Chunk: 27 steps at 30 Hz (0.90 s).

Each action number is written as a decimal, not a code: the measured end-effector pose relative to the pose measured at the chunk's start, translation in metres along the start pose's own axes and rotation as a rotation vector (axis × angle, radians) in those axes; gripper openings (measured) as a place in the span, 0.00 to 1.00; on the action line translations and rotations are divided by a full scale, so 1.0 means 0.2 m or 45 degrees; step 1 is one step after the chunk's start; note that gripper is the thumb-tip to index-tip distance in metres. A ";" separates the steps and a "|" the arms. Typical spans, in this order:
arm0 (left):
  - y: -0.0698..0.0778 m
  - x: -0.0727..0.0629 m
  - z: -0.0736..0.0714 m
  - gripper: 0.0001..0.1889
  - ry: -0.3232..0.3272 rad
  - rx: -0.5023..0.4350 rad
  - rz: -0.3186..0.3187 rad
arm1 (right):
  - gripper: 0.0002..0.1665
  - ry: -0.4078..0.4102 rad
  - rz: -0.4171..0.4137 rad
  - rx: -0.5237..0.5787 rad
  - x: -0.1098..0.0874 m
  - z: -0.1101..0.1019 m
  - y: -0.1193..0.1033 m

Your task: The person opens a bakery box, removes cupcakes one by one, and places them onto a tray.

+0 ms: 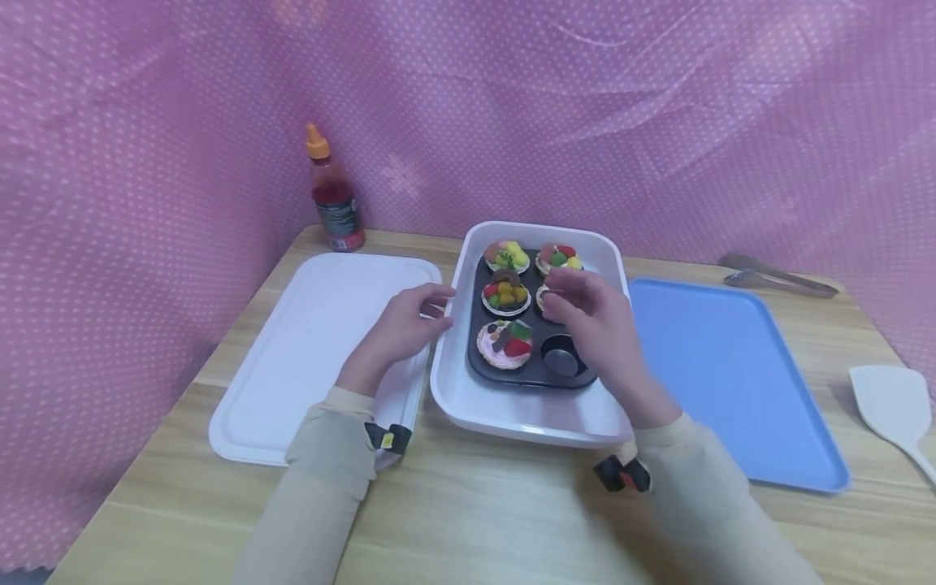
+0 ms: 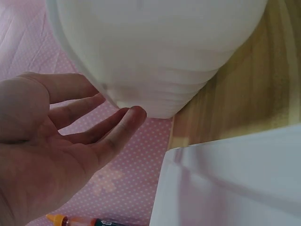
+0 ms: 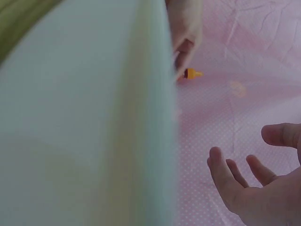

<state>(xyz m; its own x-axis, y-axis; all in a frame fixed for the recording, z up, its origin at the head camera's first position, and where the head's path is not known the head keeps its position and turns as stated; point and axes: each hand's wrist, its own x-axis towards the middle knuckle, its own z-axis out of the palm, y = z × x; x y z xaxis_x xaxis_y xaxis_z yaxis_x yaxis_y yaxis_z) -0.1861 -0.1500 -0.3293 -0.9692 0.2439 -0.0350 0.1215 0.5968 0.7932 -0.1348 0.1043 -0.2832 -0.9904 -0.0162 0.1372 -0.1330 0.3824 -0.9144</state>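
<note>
Pink dotted cloth (image 1: 453,106) backs the table (image 1: 475,504), where a dark muffin tin (image 1: 528,375) lies in a white basin (image 1: 541,410), long axis running away from the person. The right hand (image 1: 603,333), loose and empty, hangs over the tin's right side, nearer than the left hand (image 1: 405,327), whose relaxed fingers perhaps touch the basin's left rim.

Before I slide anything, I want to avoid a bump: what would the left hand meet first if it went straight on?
Most likely the left side of the white bin; the left hand may be touching it, though depth is unclear.
</note>
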 end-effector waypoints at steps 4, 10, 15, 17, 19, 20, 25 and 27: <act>-0.01 0.01 0.01 0.24 -0.006 -0.006 -0.018 | 0.24 -0.036 0.022 0.090 0.08 -0.02 -0.03; -0.01 0.01 0.01 0.25 -0.015 -0.030 -0.073 | 0.25 -0.083 0.062 0.107 0.17 -0.02 -0.09; -0.01 0.01 0.01 0.25 -0.015 -0.067 -0.105 | 0.26 -0.057 0.117 0.049 0.24 0.02 -0.10; -0.02 0.01 0.01 0.25 -0.005 -0.074 -0.115 | 0.26 -0.045 0.166 -0.010 0.27 0.04 -0.08; -0.02 0.01 0.01 0.25 0.003 -0.082 -0.115 | 0.27 -0.053 0.194 -0.004 0.30 0.07 -0.06; -0.02 0.01 0.01 0.25 0.005 -0.085 -0.112 | 0.28 -0.060 0.207 0.013 0.32 0.08 -0.05; -0.02 0.01 0.02 0.26 0.013 -0.108 -0.110 | 0.30 -0.089 0.225 0.131 0.43 0.13 0.01; -0.01 0.01 0.02 0.26 0.018 -0.113 -0.111 | 0.31 -0.100 0.233 0.108 0.47 0.13 0.04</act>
<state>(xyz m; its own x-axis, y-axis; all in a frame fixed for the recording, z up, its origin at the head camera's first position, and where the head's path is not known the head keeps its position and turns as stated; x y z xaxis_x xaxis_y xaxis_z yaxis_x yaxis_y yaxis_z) -0.1879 -0.1477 -0.3345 -0.9783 0.1826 -0.0979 0.0179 0.5453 0.8381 -0.2297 0.0817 -0.2879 -0.9978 -0.0267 -0.0614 0.0503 0.3067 -0.9505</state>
